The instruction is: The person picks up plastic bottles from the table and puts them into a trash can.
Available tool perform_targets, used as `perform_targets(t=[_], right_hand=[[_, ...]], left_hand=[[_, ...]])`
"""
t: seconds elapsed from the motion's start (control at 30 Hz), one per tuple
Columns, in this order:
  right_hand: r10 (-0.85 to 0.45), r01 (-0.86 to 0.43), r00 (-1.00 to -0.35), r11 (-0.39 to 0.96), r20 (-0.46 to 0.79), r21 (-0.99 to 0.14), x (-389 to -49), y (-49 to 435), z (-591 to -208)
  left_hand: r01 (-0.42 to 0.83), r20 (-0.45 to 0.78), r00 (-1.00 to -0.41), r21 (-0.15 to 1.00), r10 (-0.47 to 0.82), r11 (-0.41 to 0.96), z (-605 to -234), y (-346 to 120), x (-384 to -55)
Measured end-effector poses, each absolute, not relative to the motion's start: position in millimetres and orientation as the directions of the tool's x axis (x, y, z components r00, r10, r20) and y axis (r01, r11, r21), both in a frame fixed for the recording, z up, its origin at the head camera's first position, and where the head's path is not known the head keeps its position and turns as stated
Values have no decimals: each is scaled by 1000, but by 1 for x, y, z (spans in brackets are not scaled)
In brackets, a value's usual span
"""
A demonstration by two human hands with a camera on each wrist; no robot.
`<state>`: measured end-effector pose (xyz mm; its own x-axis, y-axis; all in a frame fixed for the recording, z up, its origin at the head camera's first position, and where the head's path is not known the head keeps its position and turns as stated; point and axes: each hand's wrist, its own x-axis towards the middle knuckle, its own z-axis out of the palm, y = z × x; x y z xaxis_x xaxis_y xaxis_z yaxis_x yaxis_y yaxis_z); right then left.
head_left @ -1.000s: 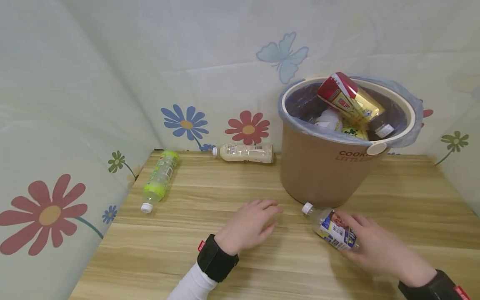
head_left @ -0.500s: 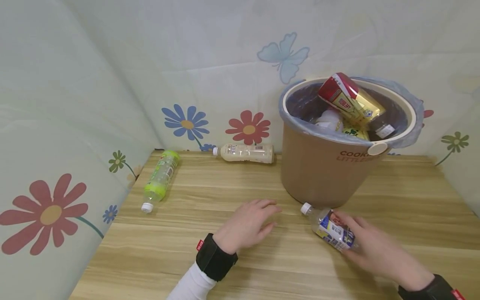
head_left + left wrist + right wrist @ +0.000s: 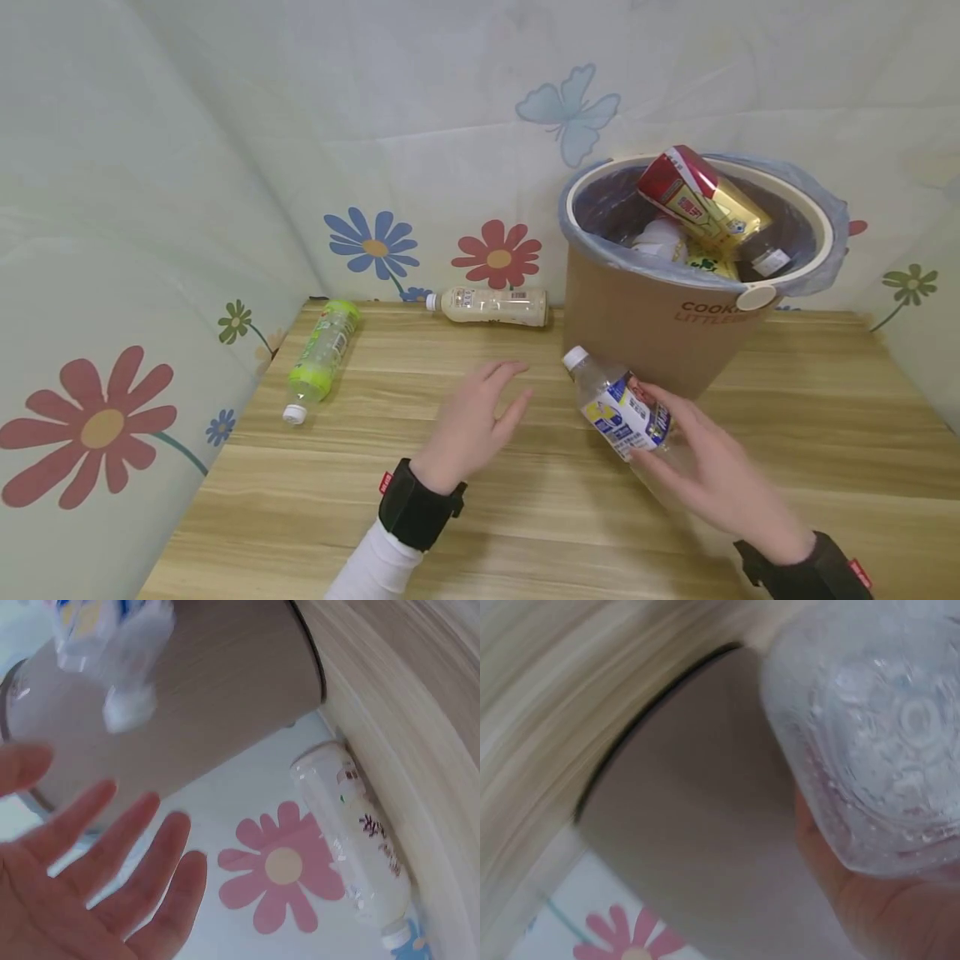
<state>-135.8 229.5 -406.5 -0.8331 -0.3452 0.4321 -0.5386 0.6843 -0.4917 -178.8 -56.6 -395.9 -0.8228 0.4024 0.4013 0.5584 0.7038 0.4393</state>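
The clear, square-based plastic bottle (image 3: 619,413) has risen, gripped between the right hand (image 3: 722,477)'s thumb and fingers; left hand (image 3: 467,427) spread, empty.

1. Pale, creased sheeting (image 3: 420,158) walls in the back and both sides — a light-blue butterfly (image 3: 571,115) is printed on the rear part.
2. Lower down are a blue flower (image 3: 373,247), a small red flower (image 3: 497,257) and, at left, a large red flower (image 3: 102,428).
3. The desk (image 3: 255,508) has streaked, light wood grain — the lighting is soft.
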Motion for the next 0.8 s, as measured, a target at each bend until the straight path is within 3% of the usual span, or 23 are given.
perform_targets(t=[0.2,0.4,0.57,0.8], right_hand=[[-258,-543,-835,527,485,-654,-150,198,-395],[-187,-475,-880,309,437,-824,-157,177,-386],[-194,-472,-878,203,437,-858,-155,167,-388],[-259,-494,-859,190,442,-848,-152,159,-396]], left_hand=[[509,429,-860,684,276,522,-398,-57,-182],[414,346,-896,877,278,244,-390,-53,-180],[332,276,-904,934,326,130,-371,-50,-169],[307,268,-892,950,365,54,-366,-47,-165]])
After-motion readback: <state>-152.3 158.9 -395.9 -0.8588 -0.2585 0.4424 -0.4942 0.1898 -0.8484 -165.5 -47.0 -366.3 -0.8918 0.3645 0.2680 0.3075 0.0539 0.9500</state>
